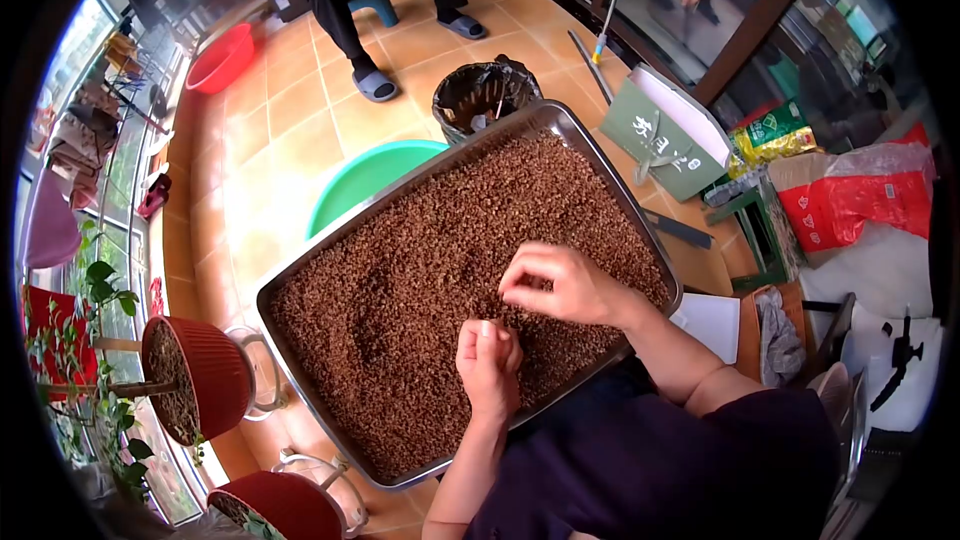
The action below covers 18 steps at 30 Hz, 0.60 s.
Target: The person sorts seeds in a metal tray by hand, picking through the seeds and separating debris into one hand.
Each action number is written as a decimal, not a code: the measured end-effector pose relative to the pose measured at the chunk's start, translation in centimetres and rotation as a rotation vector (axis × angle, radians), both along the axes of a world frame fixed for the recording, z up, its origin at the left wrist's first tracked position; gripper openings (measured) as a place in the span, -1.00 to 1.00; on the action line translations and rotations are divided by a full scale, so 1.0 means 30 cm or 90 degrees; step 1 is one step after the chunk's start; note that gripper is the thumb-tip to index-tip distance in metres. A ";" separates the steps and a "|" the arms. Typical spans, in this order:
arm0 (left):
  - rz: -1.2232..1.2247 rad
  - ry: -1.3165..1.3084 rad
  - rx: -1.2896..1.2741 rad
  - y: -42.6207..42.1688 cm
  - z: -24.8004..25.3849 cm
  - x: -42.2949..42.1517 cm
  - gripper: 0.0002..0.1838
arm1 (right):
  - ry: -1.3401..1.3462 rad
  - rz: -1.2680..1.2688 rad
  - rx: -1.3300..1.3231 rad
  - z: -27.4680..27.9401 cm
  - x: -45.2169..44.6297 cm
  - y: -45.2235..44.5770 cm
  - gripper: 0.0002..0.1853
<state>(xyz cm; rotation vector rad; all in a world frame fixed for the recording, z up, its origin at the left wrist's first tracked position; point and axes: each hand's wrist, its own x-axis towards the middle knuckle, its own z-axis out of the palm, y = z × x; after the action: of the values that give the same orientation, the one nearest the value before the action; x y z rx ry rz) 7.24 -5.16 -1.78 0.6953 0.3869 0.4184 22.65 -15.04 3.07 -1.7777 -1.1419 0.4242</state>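
Details between the fingers are hard to make out, and whether anything small is held there cannot be told. A dark purple shirt covers part of the near rim of the rectangular metal tray; a round green plastic basin is partly hidden behind the tray, and a seated person is cut off above. Reddish-brown small grains lie below and around the fingers, spread across the tray, with a shallow furrow to the left of the fingers. The left hand is closed, thumb pressed on the curled fingers. The right hand, just beyond it, has bent fingers drawn toward the thumb; whether their tips meet is unclear. Both hover over or touch the grains; which, cannot be told.
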 end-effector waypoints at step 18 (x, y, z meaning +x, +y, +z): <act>-0.436 -0.186 -0.078 0.011 0.004 -0.039 -0.60 | -0.268 0.047 -0.002 -0.159 -0.025 0.144 -0.51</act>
<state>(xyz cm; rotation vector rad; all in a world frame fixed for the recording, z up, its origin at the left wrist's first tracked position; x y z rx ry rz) 6.07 -4.84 -1.65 0.5946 -0.1115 -0.1559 21.90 -10.72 -1.69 -1.8834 -1.5006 0.0926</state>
